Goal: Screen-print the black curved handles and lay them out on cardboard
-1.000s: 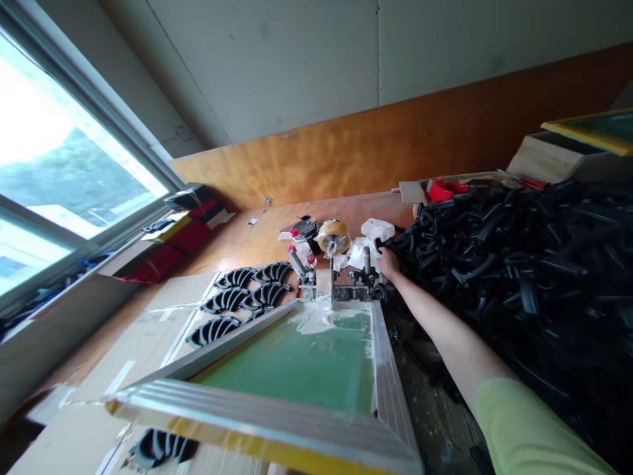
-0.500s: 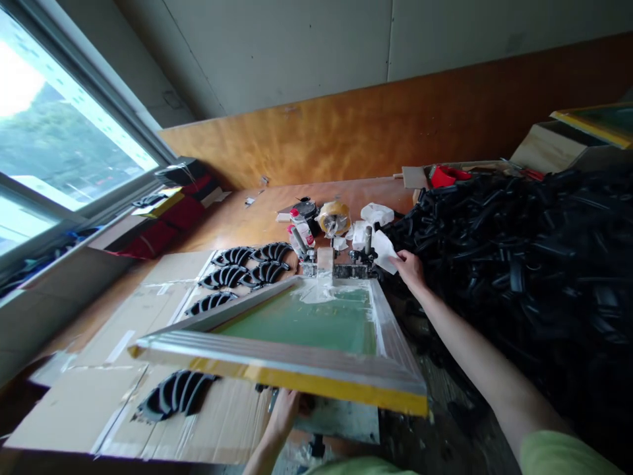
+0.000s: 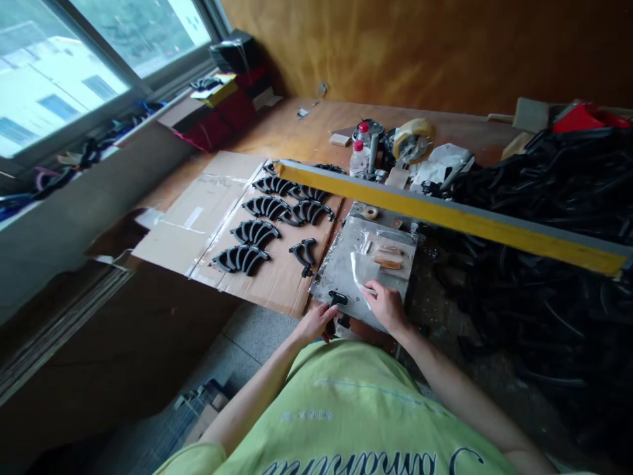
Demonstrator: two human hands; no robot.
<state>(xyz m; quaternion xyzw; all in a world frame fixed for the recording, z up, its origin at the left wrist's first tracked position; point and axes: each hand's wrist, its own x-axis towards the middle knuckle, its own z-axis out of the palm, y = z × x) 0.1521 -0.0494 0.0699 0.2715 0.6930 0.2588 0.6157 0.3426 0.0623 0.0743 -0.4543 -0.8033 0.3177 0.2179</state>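
My left hand (image 3: 318, 321) is closed on a black curved plastic part (image 3: 338, 298) at the near edge of a grey metal plate (image 3: 341, 264). My right hand (image 3: 386, 306), over the plate's near right side, pinches a sheet of white paper or thin cloth (image 3: 360, 272). Beyond both hands the screen-printing frame (image 3: 445, 214) is tilted up, so mostly its yellow-taped front edge shows. Wooden pieces (image 3: 388, 258) lie on the plate, with a small tape roll (image 3: 370, 212) near its back.
Rows of black curved parts (image 3: 267, 208) lie on cardboard (image 3: 212, 191) to the left. At right is a large heap of black parts (image 3: 534, 330). Bottles with red caps (image 3: 360, 158) and a large tape roll (image 3: 414, 140) stand behind the raised frame.
The screen frame has swung up from over the plate. My right hand has come back from beside the frame's hinge with the white sheet, nearer my left hand. The view has tipped down.
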